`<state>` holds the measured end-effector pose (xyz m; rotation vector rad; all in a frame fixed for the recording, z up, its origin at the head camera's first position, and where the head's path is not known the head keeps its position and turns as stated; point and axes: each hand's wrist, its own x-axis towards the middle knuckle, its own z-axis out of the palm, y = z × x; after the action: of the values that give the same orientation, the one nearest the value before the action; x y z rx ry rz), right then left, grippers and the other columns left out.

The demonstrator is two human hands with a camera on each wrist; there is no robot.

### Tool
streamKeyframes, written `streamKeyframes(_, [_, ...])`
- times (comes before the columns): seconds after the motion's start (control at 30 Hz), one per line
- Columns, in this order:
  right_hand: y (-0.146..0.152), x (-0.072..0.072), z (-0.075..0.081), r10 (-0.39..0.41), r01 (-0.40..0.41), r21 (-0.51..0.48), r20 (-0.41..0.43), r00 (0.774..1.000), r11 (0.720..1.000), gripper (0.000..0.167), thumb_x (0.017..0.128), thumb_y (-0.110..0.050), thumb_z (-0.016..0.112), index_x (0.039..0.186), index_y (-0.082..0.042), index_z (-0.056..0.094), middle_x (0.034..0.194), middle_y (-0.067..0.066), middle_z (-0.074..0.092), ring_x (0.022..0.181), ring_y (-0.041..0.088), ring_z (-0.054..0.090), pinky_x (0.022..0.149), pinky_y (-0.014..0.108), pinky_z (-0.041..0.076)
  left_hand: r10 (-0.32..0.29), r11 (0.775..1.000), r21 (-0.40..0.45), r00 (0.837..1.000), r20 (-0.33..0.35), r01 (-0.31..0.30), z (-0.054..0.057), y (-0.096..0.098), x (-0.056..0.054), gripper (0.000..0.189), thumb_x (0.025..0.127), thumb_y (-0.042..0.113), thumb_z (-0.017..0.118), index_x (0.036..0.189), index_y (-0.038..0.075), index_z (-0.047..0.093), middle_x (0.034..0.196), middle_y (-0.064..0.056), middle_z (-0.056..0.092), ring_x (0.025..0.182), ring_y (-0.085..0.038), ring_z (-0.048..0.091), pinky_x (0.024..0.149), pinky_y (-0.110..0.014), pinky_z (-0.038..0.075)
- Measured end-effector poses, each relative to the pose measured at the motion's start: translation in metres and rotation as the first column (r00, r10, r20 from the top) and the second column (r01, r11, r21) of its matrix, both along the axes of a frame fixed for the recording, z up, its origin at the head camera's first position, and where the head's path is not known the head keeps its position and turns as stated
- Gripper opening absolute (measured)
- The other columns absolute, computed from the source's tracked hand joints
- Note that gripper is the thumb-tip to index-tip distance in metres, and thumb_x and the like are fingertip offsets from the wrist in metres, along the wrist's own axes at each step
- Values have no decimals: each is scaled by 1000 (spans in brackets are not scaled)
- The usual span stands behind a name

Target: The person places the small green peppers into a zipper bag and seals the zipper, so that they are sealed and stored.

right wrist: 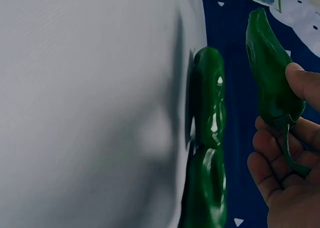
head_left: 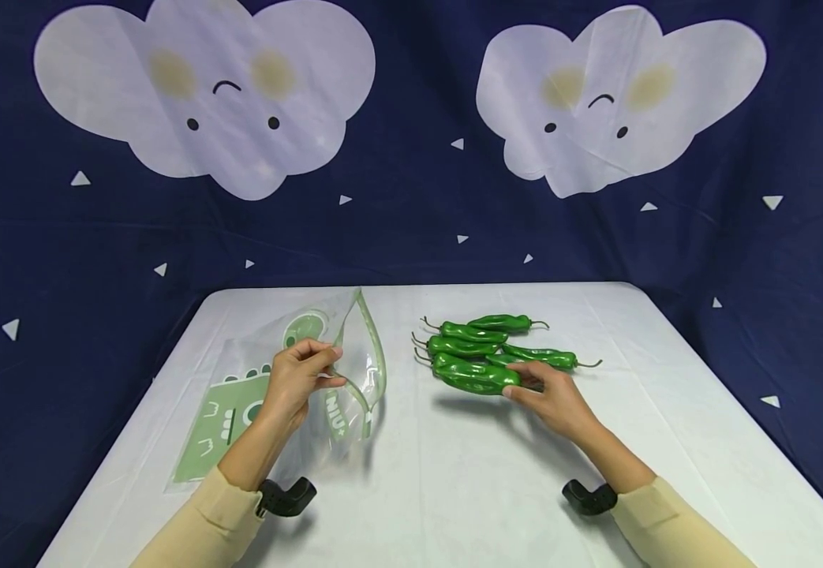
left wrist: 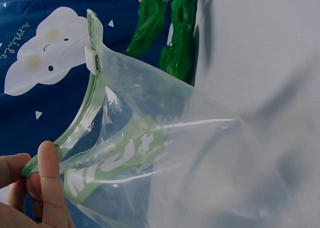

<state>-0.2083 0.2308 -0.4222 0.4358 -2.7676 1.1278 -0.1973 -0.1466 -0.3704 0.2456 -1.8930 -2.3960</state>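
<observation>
My left hand (head_left: 304,375) pinches the zip edge of a clear plastic zip bag (head_left: 241,430) with green cartoon print. Its mouth gapes to the right, and a white slider (left wrist: 92,60) sits on the zip in the left wrist view. My right hand (head_left: 553,398) grips a green pepper (right wrist: 275,73) between thumb and fingers at its stem end. The pepper's tip points away from the palm, and it is held above the white table. Several other green peppers (head_left: 464,347) lie together behind the held one, partly hidden by it.
A white-covered table (head_left: 468,489) with rounded far corners lies under everything. Behind it hangs a dark blue cloth (head_left: 411,197) with white clouds and small triangles. A black wrist device (head_left: 286,498) is on the left wrist, and another black device (head_left: 589,498) is on the right.
</observation>
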Motion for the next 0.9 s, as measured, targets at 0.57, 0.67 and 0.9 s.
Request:
streamKeyframes(0.57, [-35,-10,20,49,-50,-26,-17,999,998,47,81,-42,72,121,-20,62,110,5,67,99,24,64,78,39,59,-12,1000,-15,1000,2,12,0,1,1,11,84,0,67,78,9,63,71,3,58,60,-9,57,59,-28,65])
streamKeyframes(0.67, [-41,-11,23,59,-60,-27,-17,998,998,47,81,-42,72,121,-20,62,110,5,67,99,25,65,78,39,60,-13,1000,-15,1000,0,13,1,1,1,15,85,0,66,76,12,63,71,3,58,60,-9,56,59,-28,64])
streamKeyframes(0.9, [-52,-11,29,85,-87,-43,-31,996,995,46,81,-35,74,121,-16,63,111,5,67,99,25,65,80,42,59,-14,1000,-14,1000,-2,14,0,2,1,11,84,0,67,78,8,64,71,2,58,60,-9,57,58,-28,64])
